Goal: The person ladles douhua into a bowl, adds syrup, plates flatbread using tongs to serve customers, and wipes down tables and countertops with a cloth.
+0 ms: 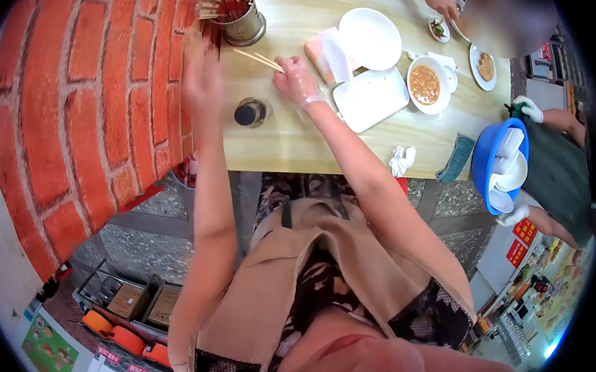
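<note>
My right hand [297,80], in a clear plastic glove, is closed on a pair of wooden chopsticks [257,59] above the table. To its left, near the brick-patterned wall, my left hand [202,72] is raised and smeared by motion, so its fingers cannot be made out. A metal holder [244,29] full of chopsticks stands at the table's back left. Between my forearms is a dark-capped bottle [251,112]. Beside my right hand lie a pink and white packet [321,56], a white tray [372,99] and an empty white bowl [370,39].
Further right are a bowl of brown food [425,85], a small dish [439,29] and a plate [483,67] near a seated person. Crumpled tissue [401,160] and a teal cloth [456,158] lie along the near edge. Another person's gloved hands hold a blue basin [486,164] of dishes.
</note>
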